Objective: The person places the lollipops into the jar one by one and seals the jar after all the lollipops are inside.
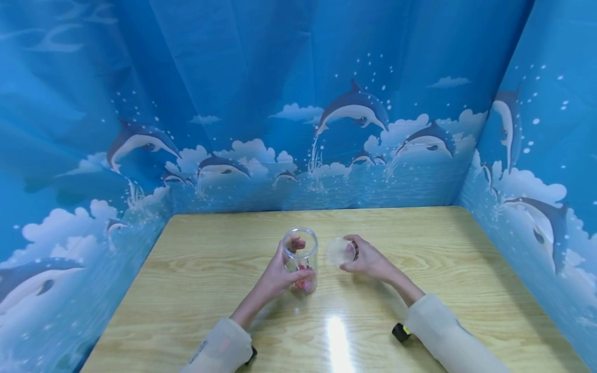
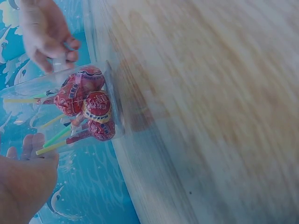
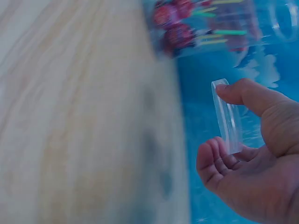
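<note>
A clear jar stands upright near the middle of the table, its mouth uncovered. Several lollipops in red wrappers, with yellow and green sticks, lie heads down at its bottom. My left hand grips the jar from the left, thumb across the near side and fingers behind it. To the right of the jar, my right hand pinches a clear round lid by its rim between thumb and fingers. In the right wrist view the lid appears edge-on, apart from the jar.
The wooden table meets a blue dolphin-printed curtain at its back and sides. A small black object is beside the right sleeve. A bright reflection lies on the table's near part.
</note>
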The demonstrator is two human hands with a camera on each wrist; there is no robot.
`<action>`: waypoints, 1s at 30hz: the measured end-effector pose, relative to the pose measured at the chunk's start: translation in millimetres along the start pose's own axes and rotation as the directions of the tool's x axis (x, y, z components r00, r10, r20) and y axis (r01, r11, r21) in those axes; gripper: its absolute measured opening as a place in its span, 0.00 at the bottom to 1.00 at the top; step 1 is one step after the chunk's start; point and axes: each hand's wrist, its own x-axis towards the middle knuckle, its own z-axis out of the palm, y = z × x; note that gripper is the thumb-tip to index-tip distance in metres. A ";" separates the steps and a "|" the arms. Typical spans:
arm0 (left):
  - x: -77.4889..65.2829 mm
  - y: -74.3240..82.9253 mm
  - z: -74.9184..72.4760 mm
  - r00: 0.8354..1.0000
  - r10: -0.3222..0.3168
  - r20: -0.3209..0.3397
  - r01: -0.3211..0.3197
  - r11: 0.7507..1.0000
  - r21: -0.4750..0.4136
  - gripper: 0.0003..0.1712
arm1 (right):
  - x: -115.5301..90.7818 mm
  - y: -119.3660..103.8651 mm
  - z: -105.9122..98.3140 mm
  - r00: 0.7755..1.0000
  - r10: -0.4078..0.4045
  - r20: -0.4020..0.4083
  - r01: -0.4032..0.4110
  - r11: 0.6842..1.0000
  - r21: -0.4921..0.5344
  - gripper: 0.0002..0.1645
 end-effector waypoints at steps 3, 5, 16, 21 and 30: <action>0.2 -1.1 0.2 1.000 0.002 0.002 -0.002 1.000 0.000 0.47 | -8.3 -13.8 -9.1 0.999 -0.046 -0.007 0.046 0.995 0.085 0.52; 0.1 -1.1 0.2 1.000 0.006 0.002 -0.006 1.000 0.001 0.47 | -13.7 -23.8 -15.4 0.998 -0.068 -0.013 0.069 0.990 0.126 0.52; -1.1 1.4 0.8 1.000 0.018 -0.006 -0.018 1.000 -0.026 0.48 | -34.9 -73.2 -30.7 0.985 -0.170 -0.024 0.172 0.974 0.148 0.53; -1.4 2.2 0.8 1.000 0.021 -0.006 -0.021 0.999 -0.030 0.48 | -37.9 -88.8 -28.0 0.979 -0.203 -0.013 0.203 0.970 0.138 0.51; -1.2 1.4 0.1 1.000 0.007 -0.001 -0.007 0.999 -0.036 0.48 | -37.7 -97.0 -27.5 0.982 -0.188 -0.004 0.187 0.980 0.072 0.52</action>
